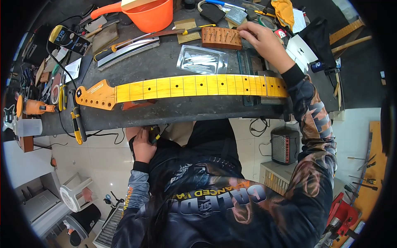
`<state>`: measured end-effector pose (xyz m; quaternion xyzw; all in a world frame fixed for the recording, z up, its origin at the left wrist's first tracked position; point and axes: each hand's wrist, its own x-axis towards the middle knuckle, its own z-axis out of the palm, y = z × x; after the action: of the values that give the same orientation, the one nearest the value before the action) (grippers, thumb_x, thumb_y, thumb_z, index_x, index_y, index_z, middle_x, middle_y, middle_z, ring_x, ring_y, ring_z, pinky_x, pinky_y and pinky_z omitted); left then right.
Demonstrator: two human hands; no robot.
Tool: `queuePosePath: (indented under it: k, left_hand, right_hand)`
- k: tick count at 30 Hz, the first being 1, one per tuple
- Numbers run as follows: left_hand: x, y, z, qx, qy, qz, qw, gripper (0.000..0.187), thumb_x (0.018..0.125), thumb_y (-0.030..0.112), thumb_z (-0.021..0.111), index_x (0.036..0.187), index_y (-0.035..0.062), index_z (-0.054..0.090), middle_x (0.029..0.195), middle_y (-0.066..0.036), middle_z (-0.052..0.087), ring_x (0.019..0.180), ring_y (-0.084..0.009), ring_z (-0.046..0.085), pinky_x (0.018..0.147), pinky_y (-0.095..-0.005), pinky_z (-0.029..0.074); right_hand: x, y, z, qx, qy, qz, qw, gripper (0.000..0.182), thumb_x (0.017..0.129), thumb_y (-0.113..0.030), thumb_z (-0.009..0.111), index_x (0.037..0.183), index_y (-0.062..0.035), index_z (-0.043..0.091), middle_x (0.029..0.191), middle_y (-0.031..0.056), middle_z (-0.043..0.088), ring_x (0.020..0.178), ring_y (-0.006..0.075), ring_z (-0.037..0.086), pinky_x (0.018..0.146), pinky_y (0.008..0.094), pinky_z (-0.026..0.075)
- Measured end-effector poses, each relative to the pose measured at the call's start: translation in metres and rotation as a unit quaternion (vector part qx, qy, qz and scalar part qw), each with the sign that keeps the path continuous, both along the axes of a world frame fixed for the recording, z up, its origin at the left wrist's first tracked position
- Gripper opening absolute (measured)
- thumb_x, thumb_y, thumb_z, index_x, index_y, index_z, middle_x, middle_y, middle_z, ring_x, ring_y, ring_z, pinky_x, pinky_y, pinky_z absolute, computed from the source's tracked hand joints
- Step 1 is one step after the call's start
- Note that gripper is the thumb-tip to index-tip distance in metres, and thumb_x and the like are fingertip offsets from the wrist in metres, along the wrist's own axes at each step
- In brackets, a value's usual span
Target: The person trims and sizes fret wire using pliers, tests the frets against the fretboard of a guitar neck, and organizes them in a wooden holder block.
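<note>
My right hand (260,39) reaches over the bench to the right end of a small wooden block (221,38) with rows of thin metal pieces in it. Its fingertips are pinched at the block's corner; whatever is between them is too small to make out. Low at the bench's front edge, my left hand (144,145) is closed around yellow-and-black handled pliers (155,133), partly hidden. Between the hands a yellow guitar neck (188,87) lies across the bench, its headstock (97,95) to the left. One silvery fret wire (266,86) stands out near its right end.
A clear plastic tray (202,60) of thin white sticks lies behind the neck. Farther back are an orange dipper (151,16), a metal levelling bar (128,53) and a file (165,33). More pliers (77,124) overhang the front edge at left, near an orange sander (37,107).
</note>
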<state>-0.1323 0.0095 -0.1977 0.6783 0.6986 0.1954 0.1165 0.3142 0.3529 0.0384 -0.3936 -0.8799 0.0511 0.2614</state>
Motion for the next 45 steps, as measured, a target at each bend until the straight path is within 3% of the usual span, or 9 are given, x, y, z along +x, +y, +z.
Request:
queuePosePath:
  k: [5,9,13,17,21,29,34,38,45]
  left_hand:
    - [0.0,0.0,0.002,0.02,-0.012,0.002,1.0,0.058,0.081,0.01,0.086,0.134,0.0043,0.067,0.12,-0.019,0.073,0.115,-0.0429,0.071,0.097,-0.0522,0.059]
    - [0.0,0.001,0.006,0.03,-0.018,-0.007,0.999,0.052,0.084,0.01,0.083,0.134,0.0043,0.067,0.119,-0.019,0.073,0.114,-0.043,0.072,0.096,-0.0527,0.058]
    - [-0.001,-0.005,0.003,0.035,-0.022,0.006,0.999,0.048,0.086,0.009,0.081,0.132,0.0043,0.068,0.116,-0.019,0.073,0.112,-0.0425,0.072,0.095,-0.0519,0.058]
    - [-0.005,-0.006,0.005,0.052,-0.023,0.01,0.998,0.047,0.086,0.009,0.081,0.131,0.0042,0.068,0.115,-0.019,0.073,0.111,-0.0421,0.072,0.094,-0.0514,0.058]
    - [-0.008,-0.007,0.002,0.051,-0.039,0.012,0.998,0.046,0.087,0.008,0.081,0.131,0.0041,0.068,0.115,-0.019,0.073,0.11,-0.0422,0.072,0.093,-0.052,0.058]
    - [-0.007,-0.006,0.004,0.05,-0.049,0.011,0.997,0.047,0.085,0.009,0.081,0.13,0.0044,0.069,0.116,-0.02,0.073,0.109,-0.0434,0.072,0.094,-0.052,0.058]
    - [-0.009,-0.008,-0.001,0.046,-0.047,0.013,0.998,0.05,0.084,0.008,0.082,0.132,0.0048,0.069,0.115,-0.019,0.073,0.109,-0.043,0.073,0.094,-0.0517,0.058]
    - [-0.009,-0.006,0.004,0.044,-0.058,0.011,0.997,0.048,0.085,0.008,0.082,0.131,0.0046,0.069,0.114,-0.019,0.073,0.108,-0.0428,0.073,0.093,-0.0516,0.058]
    - [-0.007,-0.006,0.017,0.061,-0.079,0.004,0.995,0.042,0.088,0.01,0.082,0.128,0.0042,0.07,0.109,-0.017,0.072,0.104,-0.0421,0.072,0.09,-0.052,0.057]
  right_hand:
    - [-0.024,-0.038,0.038,0.03,0.034,-0.075,0.996,0.022,0.105,-0.018,0.077,0.125,-0.01,0.074,0.104,0.0099,0.079,0.092,0.0304,0.077,0.079,0.0386,0.061]
    - [-0.057,-0.058,0.058,0.13,-0.12,0.047,0.983,0.027,0.101,-0.017,0.079,0.125,-0.0099,0.069,0.099,0.0102,0.076,0.091,0.034,0.076,0.079,0.0426,0.061]
    - [-0.021,-0.009,0.059,0.031,-0.059,-0.033,0.997,0.05,0.098,-0.019,0.083,0.142,-0.0096,0.061,0.125,0.0149,0.075,0.101,0.0335,0.077,0.086,0.0407,0.062]
    - [-0.011,0.009,0.039,-0.302,-0.086,-0.042,0.948,0.079,0.097,-0.021,0.086,0.164,-0.0038,0.048,0.151,0.02,0.066,0.122,0.0277,0.073,0.105,0.0374,0.058]
    - [-0.028,0.011,0.028,-0.279,-0.141,-0.06,0.948,0.084,0.096,-0.016,0.088,0.167,-0.0084,0.044,0.156,0.0139,0.062,0.117,0.0226,0.07,0.107,0.0372,0.057]
    - [-0.045,0.017,0.016,-0.246,-0.082,-0.003,0.966,0.083,0.094,-0.011,0.089,0.165,-0.0074,0.046,0.145,0.0129,0.067,0.111,0.0209,0.071,0.1,0.0353,0.06]
    - [-0.063,-0.027,0.061,0.027,-0.163,-0.071,0.984,0.045,0.096,-0.012,0.082,0.137,-0.0077,0.066,0.131,0.0149,0.076,0.109,0.0308,0.078,0.092,0.0415,0.062]
    - [-0.108,-0.064,0.08,-0.112,-0.208,-0.011,0.972,0.014,0.097,-0.018,0.08,0.106,-0.0083,0.079,0.098,0.0141,0.082,0.099,0.035,0.079,0.089,0.0443,0.062]
    - [-0.134,-0.042,0.033,-0.082,-0.366,0.121,0.919,0.022,0.094,-0.023,0.086,0.109,-0.0079,0.081,0.1,0.0172,0.082,0.1,0.0387,0.079,0.09,0.0495,0.061]
